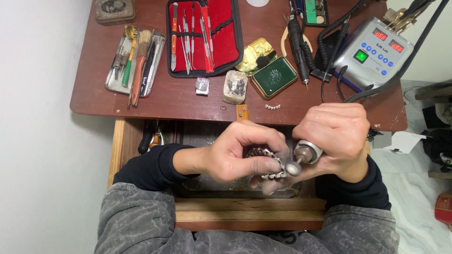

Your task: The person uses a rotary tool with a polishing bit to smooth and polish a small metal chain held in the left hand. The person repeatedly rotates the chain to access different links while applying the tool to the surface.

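My left hand (238,153) pinches a small curved metal dental framework (269,162) with a row of tooth-like units between thumb and fingers. My right hand (335,136) grips a rotary handpiece (308,153) whose rounded polishing tip (293,169) touches the framework's edge. Both hands hover over an open wooden drawer (245,207) under the desk edge.
On the brown desk (94,94) lie a metal tray of brushes (135,63), a red instrument case (203,35), a green tin (274,76), a yellow dental cast (253,54), a second handpiece (297,44) and a grey control box (374,51) with cables. A small tooth strip (272,107) lies near the front edge.
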